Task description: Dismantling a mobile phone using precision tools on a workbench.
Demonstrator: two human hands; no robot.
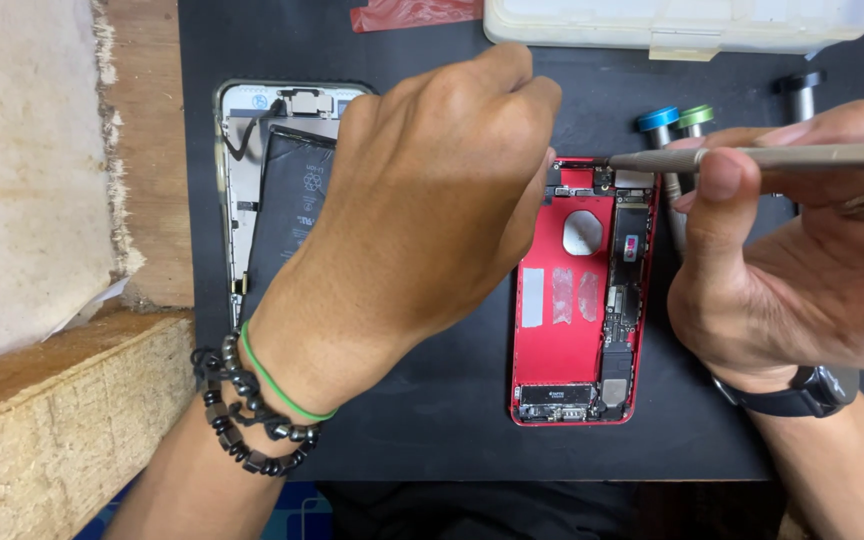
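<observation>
Black mat (pixel 432 440) on wood bench. Right hand (pixel 802 270) pinches one red-capped screwdriver (pixel 752 157), tip at top edge of red phone shell (pixel 582 300), opened, boards exposed. Left hand (pixel 432 210) curled beside tip, grip unclear. Second opened phone (pixel 272 190) left of it; three spare drivers (pixel 697 120) behind.

Matt black mat (pixel 432 440), brushed-metal screwdriver (pixel 782 156), glossy red phone shell (pixel 567 340), rough wood (pixel 62 430).

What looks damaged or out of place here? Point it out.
The wooden bench edge at the left is rough and crumbling. Both phones lie opened: the red phone shell has no battery, only glue strips, and the second phone behind the left hand shows its black battery.
</observation>
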